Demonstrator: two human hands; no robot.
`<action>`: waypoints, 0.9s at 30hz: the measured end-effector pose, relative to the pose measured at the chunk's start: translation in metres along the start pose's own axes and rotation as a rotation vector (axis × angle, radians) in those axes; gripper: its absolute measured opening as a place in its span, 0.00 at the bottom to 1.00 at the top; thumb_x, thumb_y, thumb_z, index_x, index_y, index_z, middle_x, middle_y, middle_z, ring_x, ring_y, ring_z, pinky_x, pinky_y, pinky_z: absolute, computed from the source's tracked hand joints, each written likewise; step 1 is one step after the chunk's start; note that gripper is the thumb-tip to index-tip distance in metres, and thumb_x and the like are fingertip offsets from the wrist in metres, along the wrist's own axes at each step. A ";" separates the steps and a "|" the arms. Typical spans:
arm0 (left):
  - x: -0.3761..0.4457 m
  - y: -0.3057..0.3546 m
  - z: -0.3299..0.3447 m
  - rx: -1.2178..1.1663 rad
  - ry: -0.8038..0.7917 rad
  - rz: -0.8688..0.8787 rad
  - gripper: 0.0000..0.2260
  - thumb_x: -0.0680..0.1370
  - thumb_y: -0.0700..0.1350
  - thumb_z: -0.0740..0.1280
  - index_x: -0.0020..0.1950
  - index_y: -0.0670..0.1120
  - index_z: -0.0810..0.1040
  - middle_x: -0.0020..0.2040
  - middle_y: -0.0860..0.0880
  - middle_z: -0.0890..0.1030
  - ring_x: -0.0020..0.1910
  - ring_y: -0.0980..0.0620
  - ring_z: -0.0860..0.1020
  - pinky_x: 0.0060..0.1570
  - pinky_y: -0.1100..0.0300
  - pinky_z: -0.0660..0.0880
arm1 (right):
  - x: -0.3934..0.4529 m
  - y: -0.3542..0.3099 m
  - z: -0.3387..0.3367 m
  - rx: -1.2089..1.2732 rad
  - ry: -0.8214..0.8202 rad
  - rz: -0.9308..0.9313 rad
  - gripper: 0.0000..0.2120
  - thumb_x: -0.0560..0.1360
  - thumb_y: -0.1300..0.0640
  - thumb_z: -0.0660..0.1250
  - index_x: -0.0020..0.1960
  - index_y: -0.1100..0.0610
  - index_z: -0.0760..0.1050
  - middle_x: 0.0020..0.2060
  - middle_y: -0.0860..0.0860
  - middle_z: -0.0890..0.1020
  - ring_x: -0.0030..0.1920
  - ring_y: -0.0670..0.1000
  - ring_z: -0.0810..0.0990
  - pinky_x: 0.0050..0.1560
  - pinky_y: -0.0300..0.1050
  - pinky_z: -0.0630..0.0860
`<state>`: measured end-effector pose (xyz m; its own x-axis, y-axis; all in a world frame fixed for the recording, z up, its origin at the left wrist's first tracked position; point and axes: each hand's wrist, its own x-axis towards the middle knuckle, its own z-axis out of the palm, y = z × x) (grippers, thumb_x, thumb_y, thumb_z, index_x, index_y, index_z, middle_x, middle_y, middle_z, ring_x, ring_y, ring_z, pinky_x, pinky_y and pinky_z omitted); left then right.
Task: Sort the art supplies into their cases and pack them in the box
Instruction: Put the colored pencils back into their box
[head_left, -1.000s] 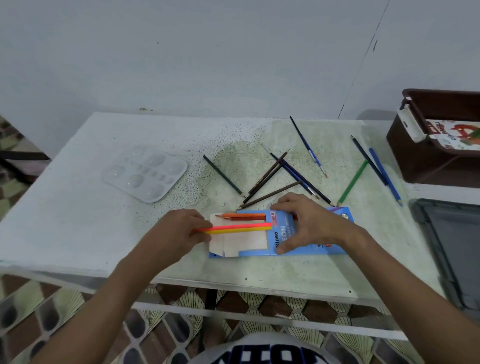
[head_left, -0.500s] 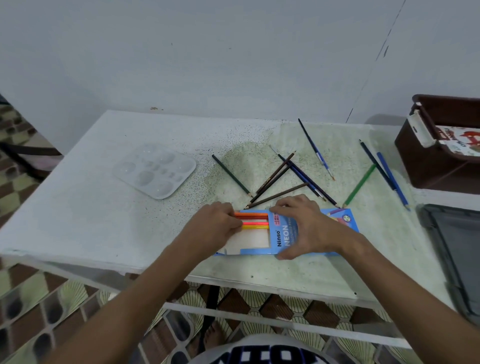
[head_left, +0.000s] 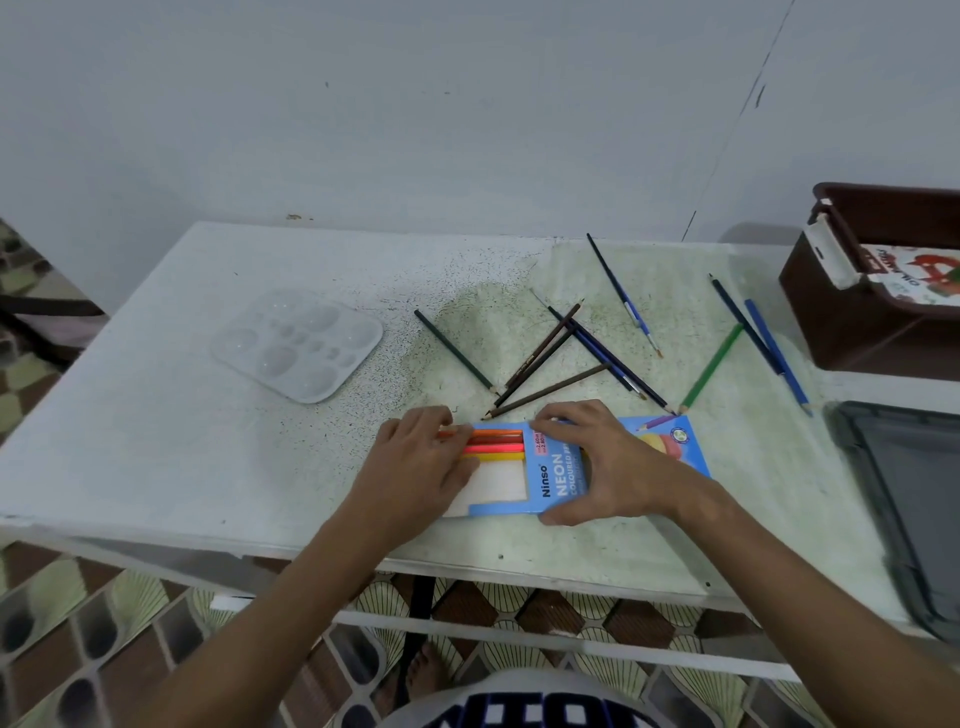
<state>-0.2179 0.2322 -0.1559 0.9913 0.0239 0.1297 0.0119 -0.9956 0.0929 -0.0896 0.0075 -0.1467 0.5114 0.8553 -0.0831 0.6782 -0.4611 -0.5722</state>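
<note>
A blue pencil box (head_left: 558, 480) lies flat near the front edge of the table (head_left: 156, 426), in the lower middle of the frame. It has a window cut in it. Through the window you can see orange, pink and yellow pencils (head_left: 496, 444) lying side by side at the top of the window. The rest of the window looks white.

The right hand (head_left: 605, 462) is on top of the box. Its fingers are spread over the top edge and its thumb is hooked on the bottom edge, so it holds the box in place. The left hand (head_left: 421, 462) is at the left end of the box. Its fingers rest on the ends of the bright pencils there. I cannot tell if it is pinching them or only pushing. The two hands are close but do not touch.

Just above the box lies a loose pile of dark pencils and brushes (head_left: 566, 358), crossing each other. One dark green pencil (head_left: 454, 351) lies to the left of the pile. A paintbrush (head_left: 623, 296) lies higher up. To the right are a green pencil (head_left: 711, 366) and two blue pencils (head_left: 769, 343).

In the left middle of the frame sits a clear paint tray (head_left: 296, 345) with round dips. At the right edge stands a brown box (head_left: 857, 322) with a printed pack inside. Below it lies a dark grey lid (head_left: 904, 493).
</note>
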 end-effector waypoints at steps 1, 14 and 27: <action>-0.001 0.002 -0.001 0.012 0.002 -0.011 0.22 0.77 0.58 0.54 0.60 0.47 0.79 0.53 0.46 0.76 0.52 0.46 0.76 0.49 0.48 0.74 | 0.000 0.000 0.000 0.004 0.006 -0.004 0.47 0.59 0.39 0.79 0.72 0.51 0.66 0.66 0.43 0.66 0.66 0.45 0.61 0.67 0.41 0.59; -0.002 -0.006 0.000 -0.144 -0.078 0.043 0.26 0.77 0.60 0.55 0.61 0.44 0.78 0.58 0.46 0.79 0.57 0.47 0.77 0.56 0.50 0.73 | -0.002 0.002 0.004 0.029 0.047 -0.003 0.45 0.60 0.39 0.79 0.72 0.51 0.67 0.66 0.42 0.66 0.66 0.43 0.60 0.67 0.40 0.58; 0.034 -0.002 -0.008 -0.076 -0.045 0.008 0.13 0.76 0.52 0.68 0.56 0.47 0.82 0.50 0.46 0.80 0.49 0.45 0.75 0.46 0.56 0.63 | -0.003 0.002 0.002 -0.013 0.048 -0.024 0.45 0.61 0.39 0.78 0.73 0.52 0.66 0.68 0.43 0.66 0.67 0.43 0.59 0.67 0.39 0.58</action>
<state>-0.1849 0.2355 -0.1439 0.9962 0.0099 0.0866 -0.0047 -0.9860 0.1667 -0.0907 0.0043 -0.1494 0.5193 0.8541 -0.0295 0.6975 -0.4436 -0.5627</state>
